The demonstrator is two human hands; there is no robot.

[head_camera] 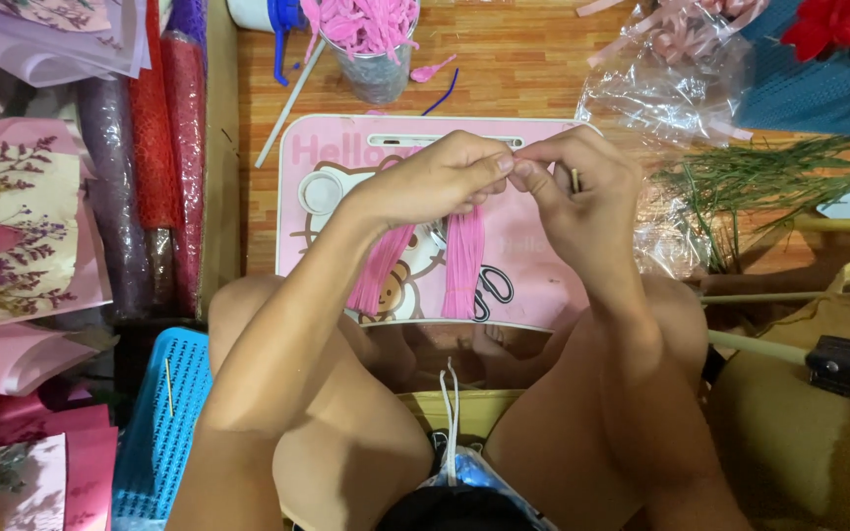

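Both hands meet above the pink lap tray (543, 285): the left hand (435, 182) and the right hand (582, 192) each pinch, in a narrow fingertip grip, the top of a bundle of pink strands (462, 261) that hangs in two tassels over the tray. A thin stick (575, 180) shows between the right fingers. If either pinch loosens, the strands would likely splay or slip out of the bundle.
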